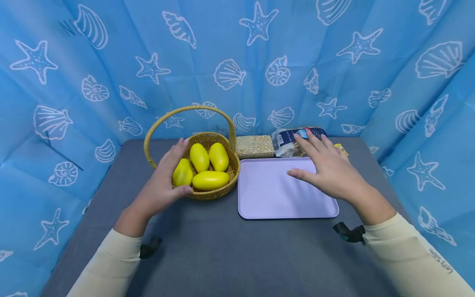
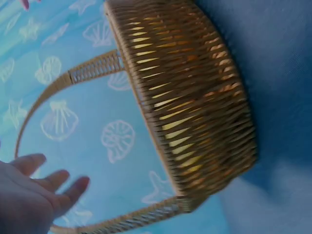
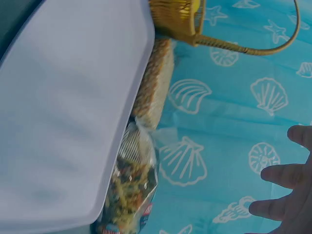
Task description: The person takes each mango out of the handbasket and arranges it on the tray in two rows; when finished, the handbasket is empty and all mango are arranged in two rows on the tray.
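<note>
A wicker basket (image 1: 208, 195) with a tall arched handle stands left of centre. Several yellow oval fruits, perhaps mangoes (image 1: 210, 180), lie inside it. My left hand (image 1: 163, 181) hovers at the basket's left side with fingers extended, partly covering its rim; the left wrist view shows the woven wall (image 2: 190, 97) beyond that hand. Right of the basket lies a flat lilac tray (image 1: 274, 189) with nothing on it. Above the tray's right part, my right hand (image 1: 330, 169) is spread, thumb apart, and holds nothing.
Behind the tray sit a block-shaped pack of pale grains (image 1: 256, 146) and a clear bag of pasta-like pieces (image 3: 131, 187) with a dark label. A small yellow item (image 1: 341, 148) shows past the right hand. Blue shell-printed curtains (image 1: 237, 49) surround the grey table (image 1: 230, 255).
</note>
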`<state>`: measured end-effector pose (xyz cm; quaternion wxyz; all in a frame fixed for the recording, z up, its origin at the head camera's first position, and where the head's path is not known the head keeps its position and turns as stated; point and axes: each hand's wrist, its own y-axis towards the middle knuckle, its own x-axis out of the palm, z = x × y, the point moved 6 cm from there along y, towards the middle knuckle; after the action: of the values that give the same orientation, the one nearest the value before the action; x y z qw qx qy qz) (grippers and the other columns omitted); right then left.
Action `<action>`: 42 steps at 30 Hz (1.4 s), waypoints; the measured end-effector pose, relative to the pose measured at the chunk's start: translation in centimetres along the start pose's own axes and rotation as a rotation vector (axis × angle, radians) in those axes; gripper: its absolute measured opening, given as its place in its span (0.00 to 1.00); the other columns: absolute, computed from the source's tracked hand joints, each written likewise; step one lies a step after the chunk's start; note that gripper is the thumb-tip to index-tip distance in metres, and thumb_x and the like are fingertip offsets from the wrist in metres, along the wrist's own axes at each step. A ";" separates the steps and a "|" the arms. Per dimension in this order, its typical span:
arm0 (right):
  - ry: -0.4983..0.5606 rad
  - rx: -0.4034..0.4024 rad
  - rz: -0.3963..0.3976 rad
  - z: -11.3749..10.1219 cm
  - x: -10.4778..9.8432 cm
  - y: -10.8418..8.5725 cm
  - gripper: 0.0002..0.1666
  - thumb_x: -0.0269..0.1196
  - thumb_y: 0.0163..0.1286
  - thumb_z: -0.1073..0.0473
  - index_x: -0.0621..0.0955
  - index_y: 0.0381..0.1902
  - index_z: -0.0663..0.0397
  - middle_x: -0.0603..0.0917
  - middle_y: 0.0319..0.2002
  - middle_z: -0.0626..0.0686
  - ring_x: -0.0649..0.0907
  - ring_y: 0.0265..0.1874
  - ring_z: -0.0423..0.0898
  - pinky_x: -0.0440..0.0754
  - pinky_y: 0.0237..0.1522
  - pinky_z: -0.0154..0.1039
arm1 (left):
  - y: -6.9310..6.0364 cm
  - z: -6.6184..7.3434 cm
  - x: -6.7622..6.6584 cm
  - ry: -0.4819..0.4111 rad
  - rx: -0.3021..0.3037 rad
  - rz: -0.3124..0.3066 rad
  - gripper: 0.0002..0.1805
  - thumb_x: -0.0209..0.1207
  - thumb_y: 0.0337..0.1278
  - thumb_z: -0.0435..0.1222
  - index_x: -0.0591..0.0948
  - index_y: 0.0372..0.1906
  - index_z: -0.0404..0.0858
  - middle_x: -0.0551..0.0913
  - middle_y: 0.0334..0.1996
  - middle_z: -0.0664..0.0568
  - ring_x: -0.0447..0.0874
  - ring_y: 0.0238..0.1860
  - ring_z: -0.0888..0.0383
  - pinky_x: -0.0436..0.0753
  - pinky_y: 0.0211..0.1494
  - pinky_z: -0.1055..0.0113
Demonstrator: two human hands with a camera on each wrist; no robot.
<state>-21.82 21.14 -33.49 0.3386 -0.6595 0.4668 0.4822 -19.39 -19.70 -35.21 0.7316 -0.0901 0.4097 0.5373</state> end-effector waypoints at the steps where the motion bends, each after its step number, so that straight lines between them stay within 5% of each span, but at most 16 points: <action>1: 0.009 -0.015 0.010 -0.2 -0.1 0.0 0.60 0.58 0.76 0.21 0.47 0.92 0.36 0.42 0.89 0.58 0.43 0.83 0.74 0.39 0.69 0.85 | -0.4 -0.2 0.0 -0.054 0.015 0.027 0.63 0.50 0.56 0.83 0.47 0.91 0.60 0.45 0.89 0.56 0.40 0.86 0.39 0.49 0.72 0.19; 9: 0.136 -0.124 0.089 -2.1 -0.6 0.1 0.58 0.59 0.76 0.23 0.51 0.91 0.40 0.50 0.88 0.60 0.49 0.85 0.66 0.43 0.71 0.84 | -3.4 -1.6 -0.6 -0.433 0.169 0.321 0.55 0.54 0.74 0.71 0.54 0.89 0.42 0.63 0.83 0.39 0.61 0.81 0.42 0.67 0.72 0.51; 14: 0.244 -0.177 0.108 -2.9 -0.4 0.4 0.57 0.57 0.77 0.23 0.52 0.91 0.39 0.50 0.88 0.56 0.48 0.85 0.61 0.42 0.72 0.82 | -4.8 -3.1 -1.5 -0.639 0.237 0.496 0.50 0.59 0.77 0.62 0.56 0.88 0.37 0.70 0.78 0.33 0.66 0.77 0.39 0.69 0.68 0.55; 25: 0.417 -0.317 0.027 -5.2 1.2 0.8 0.60 0.47 0.73 0.13 0.50 0.91 0.34 0.50 0.88 0.49 0.49 0.85 0.59 0.49 0.72 0.82 | -6.5 -7.0 -2.0 -0.792 0.099 0.796 0.51 0.62 0.72 0.64 0.61 0.85 0.38 0.76 0.65 0.28 0.76 0.61 0.40 0.76 0.56 0.59; 33: 0.551 -0.351 -0.017 -7.3 2.2 1.3 0.65 0.43 0.68 0.08 0.51 0.91 0.34 0.50 0.88 0.46 0.49 0.85 0.56 0.50 0.72 0.80 | -5.7 -11.0 0.0 -0.866 -0.118 0.816 0.53 0.54 0.69 0.74 0.67 0.84 0.42 0.74 0.70 0.33 0.69 0.67 0.43 0.67 0.61 0.50; 42: 0.751 -0.447 -0.059 -9.3 3.7 2.4 0.66 0.44 0.70 0.09 0.53 0.90 0.44 0.54 0.87 0.48 0.54 0.84 0.51 0.52 0.77 0.72 | -4.5 -13.6 3.0 -0.977 -0.192 0.610 0.56 0.49 0.70 0.77 0.66 0.84 0.38 0.65 0.80 0.36 0.55 0.82 0.41 0.54 0.80 0.58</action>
<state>-20.75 10.91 -34.17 0.0082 -0.8592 0.4227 0.2882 -22.12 -27.13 -47.48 0.6367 0.2244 -0.0183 0.7375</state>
